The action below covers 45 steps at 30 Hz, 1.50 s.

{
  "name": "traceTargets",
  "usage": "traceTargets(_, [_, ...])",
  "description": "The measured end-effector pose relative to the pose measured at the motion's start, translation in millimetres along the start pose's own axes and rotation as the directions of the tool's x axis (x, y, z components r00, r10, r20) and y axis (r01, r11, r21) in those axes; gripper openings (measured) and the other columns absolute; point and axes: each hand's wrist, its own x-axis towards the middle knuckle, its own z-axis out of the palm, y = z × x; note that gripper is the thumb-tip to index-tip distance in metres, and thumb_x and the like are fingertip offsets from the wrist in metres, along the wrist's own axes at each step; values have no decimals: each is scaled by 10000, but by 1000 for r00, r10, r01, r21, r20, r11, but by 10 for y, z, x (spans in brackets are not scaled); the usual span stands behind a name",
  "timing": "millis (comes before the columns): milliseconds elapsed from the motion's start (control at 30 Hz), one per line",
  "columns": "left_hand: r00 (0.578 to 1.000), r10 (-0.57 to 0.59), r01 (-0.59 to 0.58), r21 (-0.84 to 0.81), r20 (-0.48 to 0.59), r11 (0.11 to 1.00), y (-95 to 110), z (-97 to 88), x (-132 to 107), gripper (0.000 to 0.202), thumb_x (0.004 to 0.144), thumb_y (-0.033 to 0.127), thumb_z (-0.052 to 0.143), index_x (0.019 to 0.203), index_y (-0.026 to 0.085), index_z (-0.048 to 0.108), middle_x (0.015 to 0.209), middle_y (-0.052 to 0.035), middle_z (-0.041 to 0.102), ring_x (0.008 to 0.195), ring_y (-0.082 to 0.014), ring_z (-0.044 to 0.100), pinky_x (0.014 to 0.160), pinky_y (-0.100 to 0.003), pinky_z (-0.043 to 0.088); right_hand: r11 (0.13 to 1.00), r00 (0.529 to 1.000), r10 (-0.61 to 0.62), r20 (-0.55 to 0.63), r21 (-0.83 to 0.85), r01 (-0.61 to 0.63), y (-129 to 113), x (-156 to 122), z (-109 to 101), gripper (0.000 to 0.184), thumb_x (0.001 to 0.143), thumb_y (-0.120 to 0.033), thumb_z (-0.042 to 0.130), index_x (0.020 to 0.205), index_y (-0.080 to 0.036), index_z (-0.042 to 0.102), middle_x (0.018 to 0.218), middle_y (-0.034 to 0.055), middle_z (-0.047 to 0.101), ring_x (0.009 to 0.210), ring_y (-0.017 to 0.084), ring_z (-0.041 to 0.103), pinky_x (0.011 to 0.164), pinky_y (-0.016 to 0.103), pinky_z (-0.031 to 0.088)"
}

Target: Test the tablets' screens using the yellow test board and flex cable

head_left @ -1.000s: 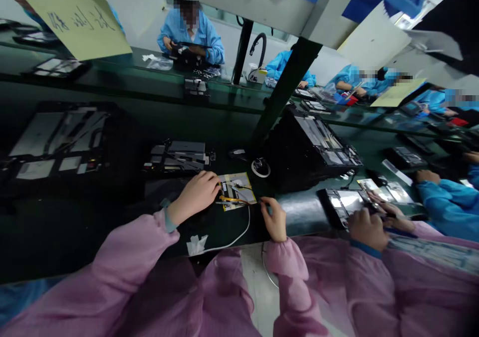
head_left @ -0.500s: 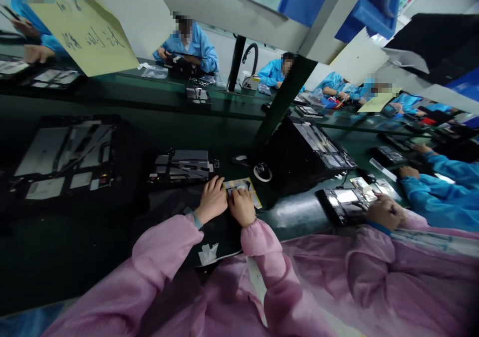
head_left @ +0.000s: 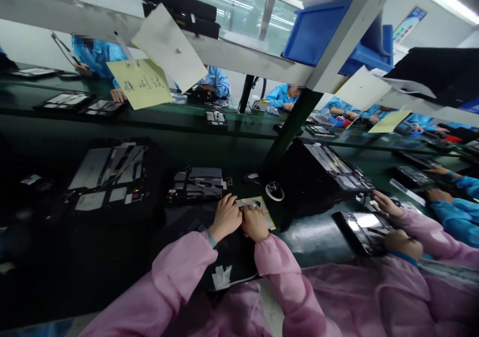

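Observation:
My left hand and my right hand rest side by side, fingers curled, on a small yellow-edged card that carries small parts. Both hands press on the card's near edge; what sits under the fingertips is hidden. The card lies on a dark mat on the green bench. Just beyond the hands lies an opened black device with its inner parts showing. Both my sleeves are pink.
A larger opened device lies to the left, a black angled fixture and a tape roll to the right. A neighbour in pink works on a tablet. Several people in blue sit across the line. Paper signs hang overhead.
My right hand came in from the right and now sits against the left hand on the card. The camera has tilted upward, so more of the overhead rack shows.

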Motion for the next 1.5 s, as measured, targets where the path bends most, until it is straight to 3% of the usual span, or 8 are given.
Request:
traceTargets(133, [994,-24,14,-89,-108,996,-96,-337,-247,309,924,274,420,1156,147,581,1298,-135,565,1254,-218,482,1052,-417,411,970,990,-114,-85,207,129,48,-73,-75,146,877,-142,492,938,-173,621,928,88,654,909,219,592,796,315,448])
traceTargets(267, [933,-159,116,-149,-322,982,-552,-653,-955,364,918,358,440,1241,204,509,1368,-120,500,1302,-248,428,1084,-476,370,876,969,-200,-144,416,243,-98,-200,-48,199,855,-118,497,993,-191,621,908,61,653,879,202,603,789,304,471])
traceTargets(467, [783,-531,467,-256,-324,846,-1084,-578,-1844,451,885,489,440,1226,206,522,1379,-154,484,1286,-314,463,1054,-530,392,931,973,-97,-208,327,163,-316,-268,79,236,861,-170,503,1078,-171,597,1036,119,618,955,263,585,836,387,482])
traceTargets(800, [717,-683,518,-549,-140,656,-1274,-715,-1871,470,848,538,475,1215,254,553,1403,-96,501,1313,-294,445,1093,-512,338,844,963,-60,-264,501,190,-480,-379,98,296,839,-151,509,1126,-198,565,1063,103,605,1006,246,581,883,389,499])
traceTargets(1167, [590,-775,386,-765,-226,516,-1073,-840,-1876,573,739,509,637,1227,226,537,1226,-111,623,1102,-271,613,982,-464,472,598,965,11,-261,776,203,-135,-392,-157,529,830,-233,551,1347,-232,438,1093,92,596,895,210,600,782,357,528])
traceTargets(1267, [600,-761,374,-755,-245,538,-890,-1123,-1780,483,748,477,652,1152,221,590,1089,-68,668,1037,-251,633,948,-429,496,596,949,11,-315,764,247,-55,-416,-362,356,853,-242,559,1209,-241,550,1046,80,604,908,213,597,791,355,521])
traceTargets(1367, [680,-645,289,-680,-350,674,-762,-1391,-1700,232,795,401,613,935,222,658,1049,-38,659,1039,-234,621,954,-387,490,654,906,-28,-423,677,336,-40,-418,-515,205,860,-182,537,1024,-247,641,987,67,598,947,219,589,840,362,505])
traceTargets(1500, [774,-493,183,-605,-397,775,-902,-1382,-1726,168,784,239,538,871,234,682,1092,-37,650,1088,-221,608,980,-373,481,746,866,-121,-484,531,401,-57,-422,-298,480,785,5,402,1108,-250,649,1100,82,594,1068,216,582,938,375,490])
